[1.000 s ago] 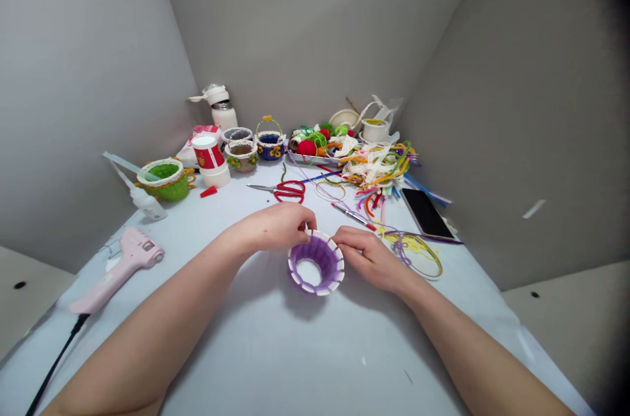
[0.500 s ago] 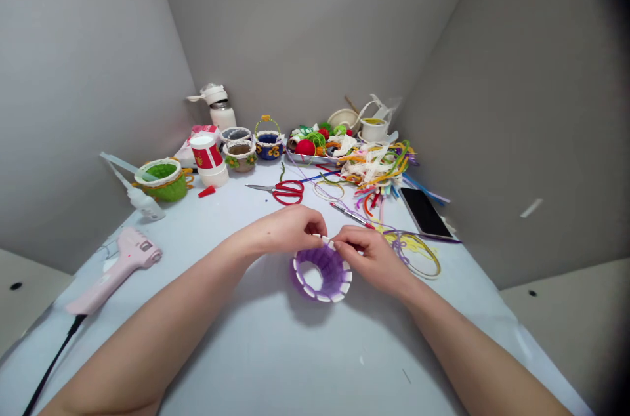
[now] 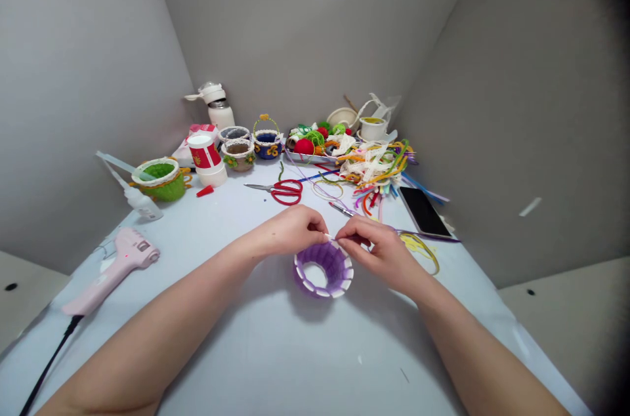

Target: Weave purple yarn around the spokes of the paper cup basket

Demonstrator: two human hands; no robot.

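A paper cup (image 3: 339,266) woven round with purple yarn, its white rim cut into tabs, sits at the middle of the table. My left hand (image 3: 300,230) is closed on the far rim of this cup, fingers curled and thumb at the edge. Just right of it, the fingertips of my right hand (image 3: 371,242) pinch purple yarn against the same far rim. Behind the right hand, a strand of purple yarn (image 3: 433,236) trails off across the table. The fingertips partly cover the far tabs.
Red-handled scissors (image 3: 287,191) and a red-and-silver pen-like tool (image 3: 340,208) lie beyond the hands. A pink glue gun (image 3: 113,268) rests at left, near a green basket (image 3: 165,187). A phone (image 3: 423,212) and tangled craft strips (image 3: 374,170) are at right.
My right hand has shifted slightly right and up, still pinching at the rim. The cup has tilted or turned a little, and my left hand stays on it.
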